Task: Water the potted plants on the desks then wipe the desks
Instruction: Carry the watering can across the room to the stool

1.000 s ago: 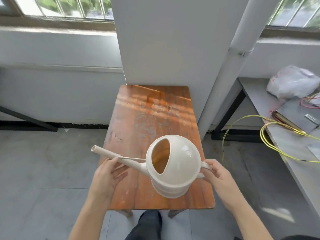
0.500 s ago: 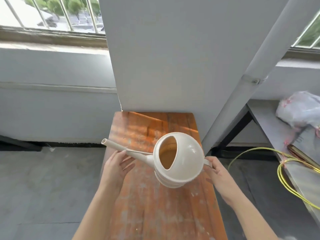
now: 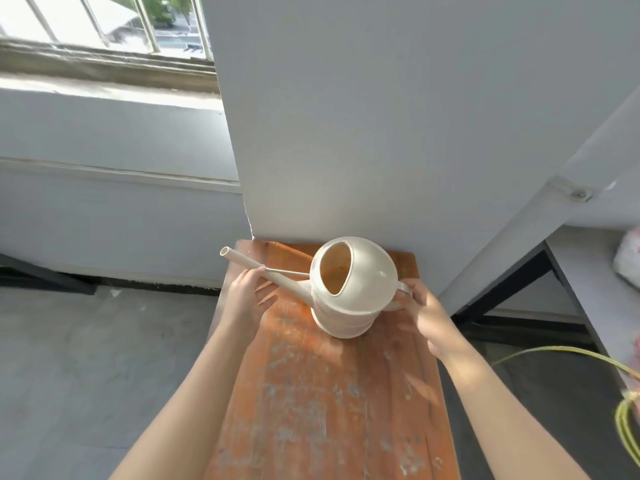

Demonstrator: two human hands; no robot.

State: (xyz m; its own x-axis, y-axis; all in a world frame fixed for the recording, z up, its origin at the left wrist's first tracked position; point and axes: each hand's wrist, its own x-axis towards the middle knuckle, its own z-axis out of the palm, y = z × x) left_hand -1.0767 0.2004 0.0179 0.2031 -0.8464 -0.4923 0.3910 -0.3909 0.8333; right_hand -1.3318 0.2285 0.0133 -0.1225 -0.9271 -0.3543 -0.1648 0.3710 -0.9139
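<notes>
A cream watering can (image 3: 360, 292) with a long thin spout pointing left rests at the far end of a worn orange wooden table (image 3: 332, 393). My right hand (image 3: 420, 311) grips its handle on the right side. My left hand (image 3: 247, 296) supports the spout from below, fingers loosely curled around it. The can's round opening faces me; its inside looks tan. No potted plant or cloth is in view.
A grey wall pillar (image 3: 381, 116) stands right behind the table. A grey desk (image 3: 588, 271) with a plastic bag (image 3: 628, 258) and yellow cable (image 3: 623, 420) is at the right. A barred window (image 3: 104, 26) sits upper left, grey floor (image 3: 86, 358) on the left.
The can has travelled from the table's near edge to its far end and now sits low on the wood. My view has moved forward with it; both hands kept their hold.
</notes>
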